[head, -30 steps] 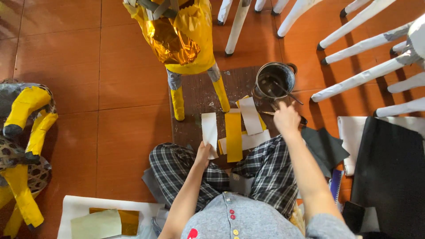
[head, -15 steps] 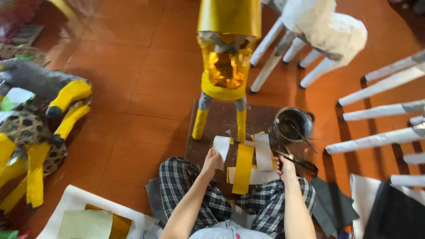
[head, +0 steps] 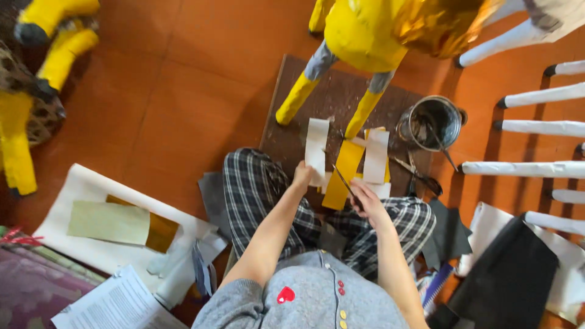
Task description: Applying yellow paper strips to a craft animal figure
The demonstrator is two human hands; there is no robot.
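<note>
On the orange tiled floor (head: 183, 79) a person sits in checked trousers, with a dark brown board (head: 341, 103) lying just in front of the knees. The left hand (head: 302, 176) is closed on the lower end of a white paper strip (head: 317, 146) and pinches it between the fingers. The right hand (head: 365, 204) is clamped on a thin brush (head: 342, 180), whose tip points up over a yellow paper strip (head: 344, 170).

On the board I count two white strips standing clear, the one in the left hand and a second white strip (head: 376, 155) to the right, with the one yellow strip between them; more paper lies half hidden under them. Two yellow legs of a yellow figure (head: 365, 30) stand on the far part of the board. One metal pot (head: 434, 122) stands at the right edge of the board, and one pair of scissors (head: 417, 176) lies just below it.

To the left of the board the floor is open. At the right, white figure legs (head: 524, 167) crowd close to the pot. At lower left lie paper sheets (head: 116, 222).
</note>
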